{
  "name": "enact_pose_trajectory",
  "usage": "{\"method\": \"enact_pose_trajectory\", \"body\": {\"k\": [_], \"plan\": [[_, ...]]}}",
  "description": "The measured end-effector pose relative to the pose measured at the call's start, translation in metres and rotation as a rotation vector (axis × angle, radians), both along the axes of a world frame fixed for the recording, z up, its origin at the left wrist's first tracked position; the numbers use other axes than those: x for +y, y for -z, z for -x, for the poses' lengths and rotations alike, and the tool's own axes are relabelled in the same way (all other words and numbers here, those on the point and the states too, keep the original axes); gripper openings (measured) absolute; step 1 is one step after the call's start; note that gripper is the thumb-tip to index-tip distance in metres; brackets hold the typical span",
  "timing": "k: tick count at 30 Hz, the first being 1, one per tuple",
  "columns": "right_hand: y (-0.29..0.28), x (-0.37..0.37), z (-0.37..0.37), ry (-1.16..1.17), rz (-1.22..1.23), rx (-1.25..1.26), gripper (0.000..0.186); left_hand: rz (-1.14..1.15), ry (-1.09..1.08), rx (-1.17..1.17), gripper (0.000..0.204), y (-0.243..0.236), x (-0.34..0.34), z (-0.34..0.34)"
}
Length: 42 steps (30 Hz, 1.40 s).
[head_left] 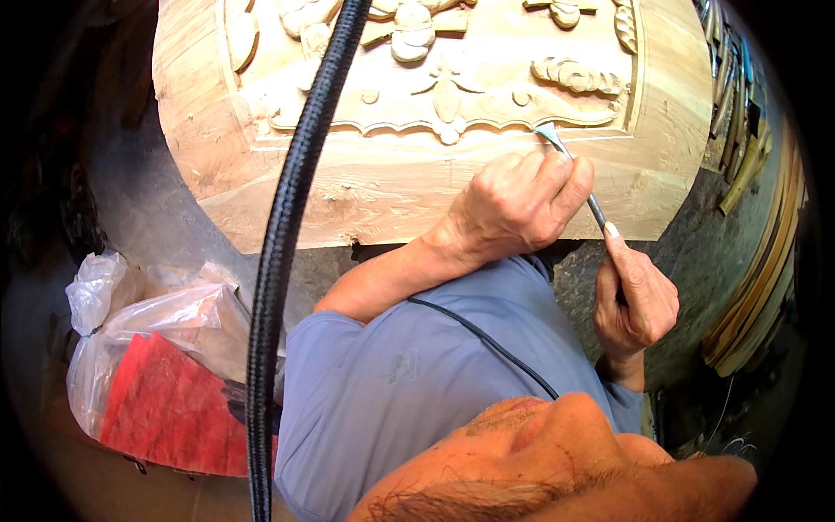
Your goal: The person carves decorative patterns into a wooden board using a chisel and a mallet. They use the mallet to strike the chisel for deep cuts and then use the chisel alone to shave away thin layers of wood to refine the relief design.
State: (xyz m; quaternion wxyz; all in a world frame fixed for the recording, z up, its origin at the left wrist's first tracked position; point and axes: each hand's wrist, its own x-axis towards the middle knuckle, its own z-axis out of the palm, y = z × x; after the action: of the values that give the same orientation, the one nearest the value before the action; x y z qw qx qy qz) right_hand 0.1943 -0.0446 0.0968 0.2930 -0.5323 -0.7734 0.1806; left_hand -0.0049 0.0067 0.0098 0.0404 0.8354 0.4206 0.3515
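Note:
A pale wooden panel (213,165) with carved relief shapes fills the upper view. A steel chisel (594,205) lies diagonally over it, its flat blade against the lower edge of the carved wavy border. My left hand (522,200) is closed around the chisel's shaft just behind the blade, over the panel's lower part. My right hand (637,300) grips the chisel farther back, beyond the panel's near edge, its thumb along the tool; the handle is mostly hidden in it.
A black braided cable (287,217) hangs across the left side. Crumpled clear plastic (109,296) and red material (165,409) lie at lower left. Many carving tools (735,148) are laid at upper right, above long wooden strips (757,287).

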Motion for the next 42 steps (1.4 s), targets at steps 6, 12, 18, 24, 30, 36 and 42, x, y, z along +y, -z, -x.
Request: {"method": "enact_pose_trajectory", "body": {"k": [6,12,18,24,30,36,42], "plan": [[0.008,0.002,-0.003,0.020,0.011,0.038,0.040,0.039,-0.009,-0.018,0.028,0.001,0.001,-0.004],[0.020,0.009,-0.011,0.021,0.049,0.126,0.038,0.041,-0.030,-0.004,0.026,0.005,0.005,-0.007],[0.034,0.007,-0.034,0.134,0.157,0.319,0.038,0.016,-0.015,-0.080,0.052,0.007,0.004,-0.008],[0.078,0.086,-0.115,0.530,0.133,0.949,0.033,-0.032,-0.131,0.042,0.039,0.001,-0.006,0.008],[0.128,0.172,-0.210,0.695,0.038,0.975,0.020,-0.014,-0.076,0.117,0.033,0.001,-0.011,0.015],[0.128,0.241,-0.218,0.654,0.137,0.599,0.022,-0.009,-0.086,0.111,0.031,-0.002,-0.013,0.008],[0.160,0.299,-0.323,0.910,-0.001,0.218,0.040,0.027,-0.030,0.039,0.028,-0.003,-0.014,0.007]]}}
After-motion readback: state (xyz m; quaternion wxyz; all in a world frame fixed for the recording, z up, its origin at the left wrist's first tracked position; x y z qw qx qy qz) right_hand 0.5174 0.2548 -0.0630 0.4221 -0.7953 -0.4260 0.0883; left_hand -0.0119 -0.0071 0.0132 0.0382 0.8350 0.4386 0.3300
